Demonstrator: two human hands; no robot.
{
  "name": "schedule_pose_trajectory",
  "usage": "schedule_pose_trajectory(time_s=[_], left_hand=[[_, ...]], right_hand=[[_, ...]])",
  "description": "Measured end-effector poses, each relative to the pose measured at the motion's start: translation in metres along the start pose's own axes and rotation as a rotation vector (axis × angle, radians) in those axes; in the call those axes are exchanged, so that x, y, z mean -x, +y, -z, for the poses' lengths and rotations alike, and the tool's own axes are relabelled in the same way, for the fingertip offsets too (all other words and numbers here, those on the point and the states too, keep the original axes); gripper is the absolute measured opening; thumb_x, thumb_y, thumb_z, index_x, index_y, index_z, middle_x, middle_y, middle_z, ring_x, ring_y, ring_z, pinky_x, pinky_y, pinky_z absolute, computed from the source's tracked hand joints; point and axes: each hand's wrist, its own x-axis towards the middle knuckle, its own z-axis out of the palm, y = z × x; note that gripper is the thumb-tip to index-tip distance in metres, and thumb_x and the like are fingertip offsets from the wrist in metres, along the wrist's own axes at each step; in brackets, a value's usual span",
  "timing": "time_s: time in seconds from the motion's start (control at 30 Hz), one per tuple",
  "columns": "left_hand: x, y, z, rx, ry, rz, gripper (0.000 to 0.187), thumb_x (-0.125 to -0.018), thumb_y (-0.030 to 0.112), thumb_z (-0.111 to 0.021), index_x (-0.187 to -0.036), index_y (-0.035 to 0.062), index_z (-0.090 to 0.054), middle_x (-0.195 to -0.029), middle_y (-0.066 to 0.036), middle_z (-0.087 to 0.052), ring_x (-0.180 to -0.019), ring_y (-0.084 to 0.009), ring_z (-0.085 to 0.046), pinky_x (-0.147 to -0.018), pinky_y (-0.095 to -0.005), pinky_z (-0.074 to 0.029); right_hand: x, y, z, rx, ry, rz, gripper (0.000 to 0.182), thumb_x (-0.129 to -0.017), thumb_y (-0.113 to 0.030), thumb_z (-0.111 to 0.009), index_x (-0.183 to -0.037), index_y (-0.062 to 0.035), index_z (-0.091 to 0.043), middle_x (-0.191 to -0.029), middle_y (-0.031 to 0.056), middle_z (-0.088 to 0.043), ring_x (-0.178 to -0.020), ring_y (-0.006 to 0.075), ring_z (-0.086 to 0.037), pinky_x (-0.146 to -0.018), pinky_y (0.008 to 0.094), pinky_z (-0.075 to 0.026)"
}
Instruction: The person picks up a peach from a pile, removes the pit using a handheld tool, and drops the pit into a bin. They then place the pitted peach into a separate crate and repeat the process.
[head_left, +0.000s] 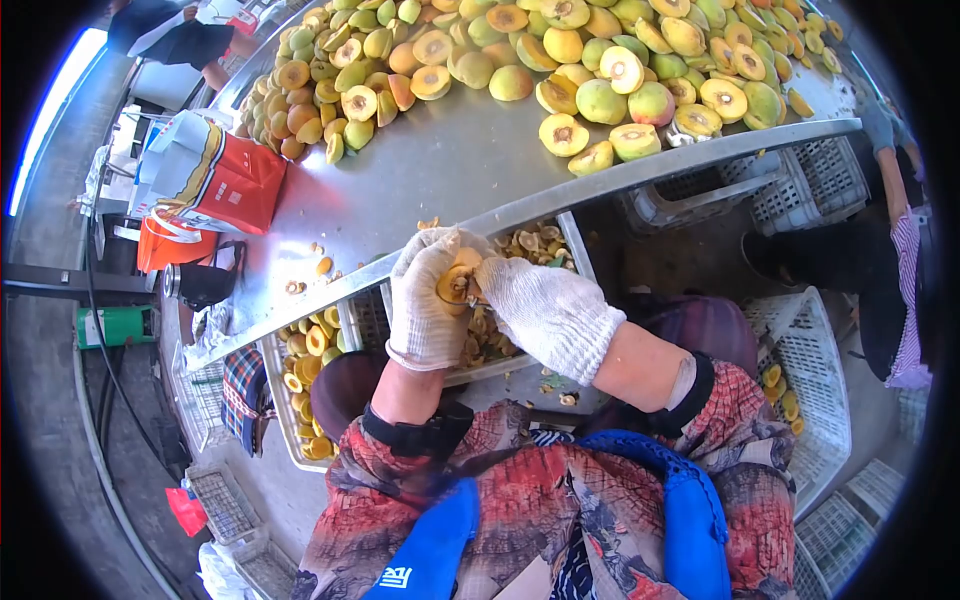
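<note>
My left hand, in a white knit glove, is wrapped round a halved yellow fruit with its cut face and brown centre showing. Gloved as well, my right hand has its fingers closed at the fruit's right side; a small piece of metal shows there, mostly hidden by the fingers. Both hands meet just over the near edge of the metal table. Below them a crate holds fruit scraps. Piled along the table's far side are many halved fruits.
On the left stand a red bag, an orange bag and a dark flask. A crate of fruit halves is at lower left, a white crate at right. Other people are at the right edge and upper left.
</note>
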Motion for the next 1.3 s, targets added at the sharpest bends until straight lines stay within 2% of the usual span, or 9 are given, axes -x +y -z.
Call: schedule_pose_trajectory(time_s=[0.53,0.67,0.8,0.9,0.97,1.07,1.17,1.23,1.3], left_hand=[[0.0,0.004,0.036,-0.543,0.216,0.001,0.012,-0.087,0.01,-0.059,-0.093,0.0011,-0.064,-0.085,-0.006,-0.063,-0.077,-0.0145,-0.06,-0.073,-0.0258,-0.048],[0.006,0.038,0.051,-0.14,0.206,-0.147,0.013,-0.087,0.012,-0.06,-0.092,0.0001,-0.062,-0.079,-0.008,-0.062,-0.071,-0.0179,-0.062,-0.067,-0.0308,-0.052],[0.037,0.093,0.119,-0.365,0.462,-0.331,0.012,-0.087,0.013,-0.06,-0.088,0.0011,-0.064,-0.075,-0.006,-0.059,-0.068,-0.017,-0.059,-0.062,-0.0275,-0.047],[0.068,0.133,0.194,-1.864,0.604,-0.426,0.019,-0.084,0.019,-0.062,-0.092,0.0029,-0.069,-0.085,-0.009,-0.062,-0.078,-0.027,-0.059,-0.074,-0.0364,-0.046],[0.07,0.141,0.233,-1.748,0.601,-0.415,0.021,-0.083,0.018,-0.064,-0.096,0.0019,-0.068,-0.105,-0.014,-0.061,-0.093,-0.0296,-0.059,-0.086,-0.0372,-0.045],[0.038,0.132,0.168,-1.454,0.407,-0.512,0.028,-0.083,0.007,-0.065,-0.109,-0.0019,-0.062,-0.113,-0.013,-0.06,-0.1,-0.0201,-0.057,-0.085,-0.0314,-0.048],[-0.017,0.099,0.068,-1.129,0.2,-0.325,0.033,-0.08,0.004,-0.067,-0.112,0.0,-0.063,-0.107,-0.009,-0.063,-0.089,-0.0164,-0.062,-0.077,-0.0282,-0.051],[-0.073,0.061,0.034,-1.358,0.019,-0.557,0.04,-0.076,0.017,-0.073,-0.112,0.0021,-0.063,-0.1,-0.016,-0.067,-0.087,-0.0212,-0.066,-0.079,-0.0302,-0.051],[-0.106,0.039,-0.025,-1.547,-0.054,-0.4,0.045,-0.079,0.035,-0.068,-0.114,0.0056,-0.063,-0.105,-0.018,-0.066,-0.097,-0.0317,-0.064,-0.085,-0.0376,-0.049]], right_hand=[[-0.017,-0.017,-0.02,0.436,0.189,0.005,0.011,-0.084,-0.018,-0.055,-0.088,-0.0094,-0.06,-0.072,0.0092,-0.061,-0.06,0.0231,-0.066,-0.046,0.036,-0.052],[-0.015,-0.01,-0.022,0.558,0.273,0.024,0.013,-0.082,-0.016,-0.056,-0.091,-0.0069,-0.057,-0.07,0.0105,-0.06,-0.056,0.0233,-0.065,-0.041,0.0362,-0.05],[-0.01,-0.013,-0.024,0.417,-0.078,-0.179,0.02,-0.091,-0.021,-0.048,-0.097,-0.0045,-0.058,-0.08,0.0149,-0.065,-0.068,0.0292,-0.068,-0.051,0.0425,-0.053],[-0.002,-0.007,-0.019,0.297,-0.169,-0.248,0.025,-0.095,-0.026,-0.043,-0.101,-0.0048,-0.056,-0.087,0.019,-0.065,-0.074,0.0344,-0.068,-0.057,0.047,-0.053],[-0.002,-0.005,-0.013,0.241,-0.209,-0.246,0.027,-0.097,-0.027,-0.038,-0.106,-0.0059,-0.053,-0.091,0.0207,-0.064,-0.079,0.0376,-0.067,-0.062,0.0496,-0.053],[0.002,0.004,-0.018,0.277,-0.304,-0.231,0.028,-0.096,-0.023,-0.039,-0.117,-0.008,-0.051,-0.094,0.0192,-0.065,-0.081,0.0359,-0.068,-0.062,0.0479,-0.054],[-0.001,0.007,-0.017,0.276,-0.329,-0.226,0.033,-0.094,-0.019,-0.04,-0.125,-0.011,-0.049,-0.085,0.0158,-0.066,-0.075,0.0318,-0.069,-0.057,0.0447,-0.054],[0.004,0.008,-0.008,0.222,-0.269,-0.208,0.027,-0.091,-0.016,-0.044,-0.115,-0.0103,-0.056,-0.078,0.0131,-0.066,-0.07,0.0293,-0.069,-0.055,0.0422,-0.054],[0.002,0.009,-0.005,0.215,-0.238,-0.189,0.022,-0.089,-0.014,-0.048,-0.106,-0.0088,-0.06,-0.085,0.0128,-0.068,-0.076,0.0293,-0.069,-0.058,0.0418,-0.055]])
